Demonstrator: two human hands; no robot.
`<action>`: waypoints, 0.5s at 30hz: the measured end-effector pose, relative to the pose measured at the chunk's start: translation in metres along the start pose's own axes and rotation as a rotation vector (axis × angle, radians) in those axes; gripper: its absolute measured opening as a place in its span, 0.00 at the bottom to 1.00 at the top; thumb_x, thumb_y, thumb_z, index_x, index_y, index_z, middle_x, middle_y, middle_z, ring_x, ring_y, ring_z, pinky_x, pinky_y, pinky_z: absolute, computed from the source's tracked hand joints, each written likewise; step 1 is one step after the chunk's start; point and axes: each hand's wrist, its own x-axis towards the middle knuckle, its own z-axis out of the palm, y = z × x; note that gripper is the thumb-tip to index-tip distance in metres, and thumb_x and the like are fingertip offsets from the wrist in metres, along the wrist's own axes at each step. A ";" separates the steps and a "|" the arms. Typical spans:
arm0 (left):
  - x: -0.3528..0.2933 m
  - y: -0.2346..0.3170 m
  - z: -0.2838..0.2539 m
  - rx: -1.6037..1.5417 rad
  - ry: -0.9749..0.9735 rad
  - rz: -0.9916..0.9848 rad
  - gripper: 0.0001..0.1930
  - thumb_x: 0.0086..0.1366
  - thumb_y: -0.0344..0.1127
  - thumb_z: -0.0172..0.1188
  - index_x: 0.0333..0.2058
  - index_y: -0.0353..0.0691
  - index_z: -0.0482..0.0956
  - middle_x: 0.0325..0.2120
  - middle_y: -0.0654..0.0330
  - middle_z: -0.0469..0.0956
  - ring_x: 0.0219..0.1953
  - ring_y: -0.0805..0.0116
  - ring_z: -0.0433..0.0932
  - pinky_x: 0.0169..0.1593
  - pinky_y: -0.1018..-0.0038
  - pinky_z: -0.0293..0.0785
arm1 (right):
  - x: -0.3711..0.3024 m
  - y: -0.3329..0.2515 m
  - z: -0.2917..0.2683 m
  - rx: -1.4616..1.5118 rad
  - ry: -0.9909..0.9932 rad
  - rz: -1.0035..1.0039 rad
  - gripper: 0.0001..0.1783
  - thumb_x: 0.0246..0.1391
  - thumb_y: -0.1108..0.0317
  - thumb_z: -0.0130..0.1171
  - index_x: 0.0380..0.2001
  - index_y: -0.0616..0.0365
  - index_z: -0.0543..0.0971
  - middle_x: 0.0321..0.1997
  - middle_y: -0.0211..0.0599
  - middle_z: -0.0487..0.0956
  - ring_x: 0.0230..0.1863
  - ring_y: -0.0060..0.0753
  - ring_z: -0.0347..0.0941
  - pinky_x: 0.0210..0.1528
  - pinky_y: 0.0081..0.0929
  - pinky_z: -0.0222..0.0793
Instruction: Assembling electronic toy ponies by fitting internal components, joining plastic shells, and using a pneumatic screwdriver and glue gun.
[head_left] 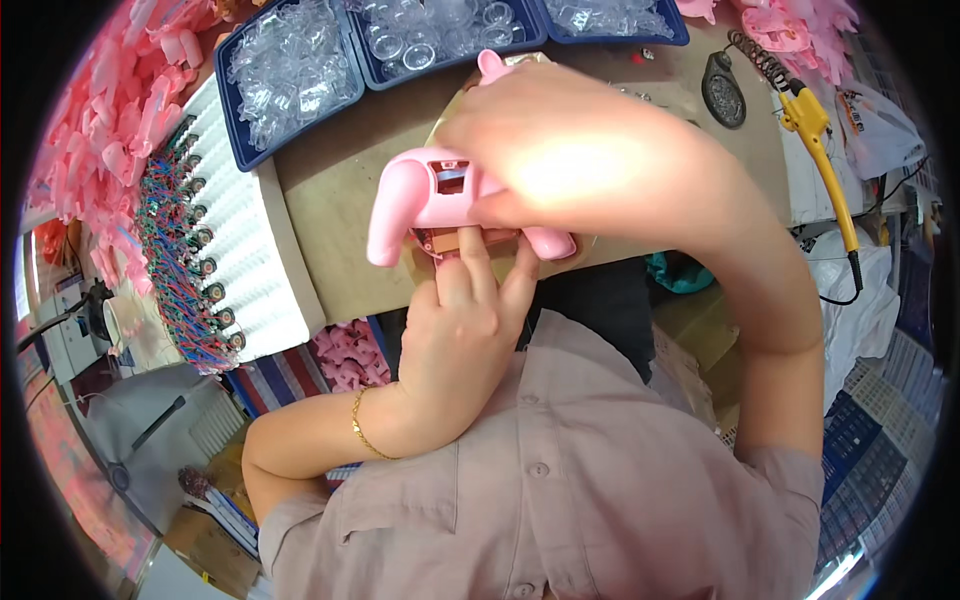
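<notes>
A pink plastic toy shell (450, 209) lies at the near edge of the work table, with curved leg-like parts and a rectangular opening on top. My left hand (462, 315) reaches up from below, its fingertips pressed against the shell's near side. There an orange-brown flat piece (447, 242) and a bit of red wire show under the rim. My right hand (540, 140) arches over the shell from the right, thumb against its body and fingers closed around the far part. A small pink rounded tip (491, 66) pokes out beyond those fingers, which are partly hidden and washed out by glare.
Blue trays (365, 75) of clear plastic parts line the back. At left, a white ridged foam tray (250, 270) carries wired round components (208, 266), beside heaped pink parts (120, 130). A yellow-handled soldering iron (830, 165) and a dark oval object (723, 92) are at right.
</notes>
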 end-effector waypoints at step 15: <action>-0.002 0.009 0.018 0.002 0.085 -0.122 0.21 0.54 0.30 0.52 0.49 0.47 0.73 0.50 0.42 0.75 0.18 0.75 0.62 0.20 0.81 0.61 | -0.005 -0.046 -0.025 0.511 0.044 0.678 0.35 0.45 0.64 0.61 0.57 0.66 0.67 0.50 0.46 0.75 0.50 0.33 0.73 0.53 0.29 0.66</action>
